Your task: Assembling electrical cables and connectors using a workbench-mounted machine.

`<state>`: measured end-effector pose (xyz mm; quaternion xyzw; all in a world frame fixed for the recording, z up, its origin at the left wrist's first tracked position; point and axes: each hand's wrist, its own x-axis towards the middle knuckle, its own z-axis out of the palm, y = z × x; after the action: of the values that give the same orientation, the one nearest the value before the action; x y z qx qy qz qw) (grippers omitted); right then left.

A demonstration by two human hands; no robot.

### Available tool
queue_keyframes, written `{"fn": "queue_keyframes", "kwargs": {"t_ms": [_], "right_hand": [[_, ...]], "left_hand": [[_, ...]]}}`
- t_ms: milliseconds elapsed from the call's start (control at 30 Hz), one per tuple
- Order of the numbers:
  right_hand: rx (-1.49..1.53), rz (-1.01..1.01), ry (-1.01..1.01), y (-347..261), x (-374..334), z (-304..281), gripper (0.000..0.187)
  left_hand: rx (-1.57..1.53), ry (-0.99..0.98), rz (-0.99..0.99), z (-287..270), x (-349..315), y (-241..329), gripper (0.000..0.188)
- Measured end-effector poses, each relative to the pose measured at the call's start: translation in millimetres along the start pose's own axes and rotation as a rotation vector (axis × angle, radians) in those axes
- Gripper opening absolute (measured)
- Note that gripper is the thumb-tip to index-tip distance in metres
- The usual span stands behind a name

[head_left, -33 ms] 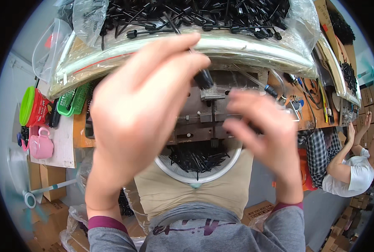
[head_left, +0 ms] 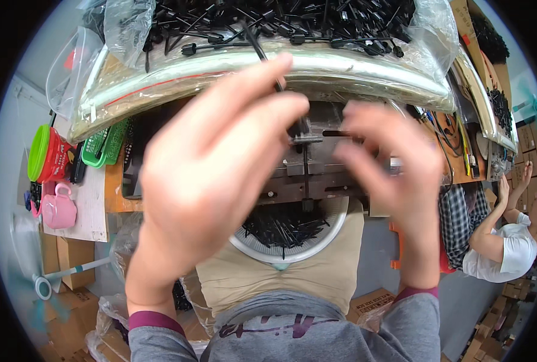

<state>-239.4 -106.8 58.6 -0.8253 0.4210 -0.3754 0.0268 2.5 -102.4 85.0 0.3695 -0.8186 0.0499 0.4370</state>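
My left hand (head_left: 202, 151) is closed, its thumb and fingers pinching a black plastic rod (head_left: 254, 41) with a thicker end. The rod slants, its thick end low over the metal block of a dark bench fixture (head_left: 316, 169). My right hand (head_left: 395, 151) hovers just right of that block, blurred, with thumb and fingers curved apart; nothing shows clearly between them. Another black rod (head_left: 306, 161) lies across the fixture, pointing toward me. Below the fixture, in my lap, a white round basket (head_left: 298, 258) holds many similar black rods (head_left: 283, 226).
A plastic-lined tray (head_left: 365, 69) heaped with black rods (head_left: 280, 21) spans the far side. On the left stand a green basket (head_left: 102, 151), a red tub (head_left: 54, 154) and a pink cup (head_left: 60, 208). Cables and tools lie right. A person in white (head_left: 504, 253) sits farther right.
My left hand has shifted right and slightly down with the rod, bringing its thick end closer to the fixture block. My right hand has moved slightly right and up.
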Motion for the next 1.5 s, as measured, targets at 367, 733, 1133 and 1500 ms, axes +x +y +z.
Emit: {"fn": "queue_keyframes", "kwargs": {"t_ms": [367, 733, 1133, 1500], "right_hand": [[-0.245, 0.229, -0.110, 98.8, 102.5, -3.1, 0.058], [-0.367, -0.032, 0.147, 66.8, 89.7, 9.3, 0.019], [0.238, 0.350, 0.056, 101.1, 85.2, -45.3, 0.024], [0.807, 0.588, -0.420, 8.5, 8.1, -47.8, 0.020]], "left_hand": [[-0.242, -0.227, -0.254, 38.1, -84.4, 47.4, 0.035], [-0.020, -0.318, -0.168, 67.6, -93.1, 44.3, 0.026], [-0.029, -0.326, -0.180, 66.3, -95.2, 40.4, 0.026], [-1.436, -0.071, -0.968, 21.2, -82.3, 46.1, 0.053]]}}
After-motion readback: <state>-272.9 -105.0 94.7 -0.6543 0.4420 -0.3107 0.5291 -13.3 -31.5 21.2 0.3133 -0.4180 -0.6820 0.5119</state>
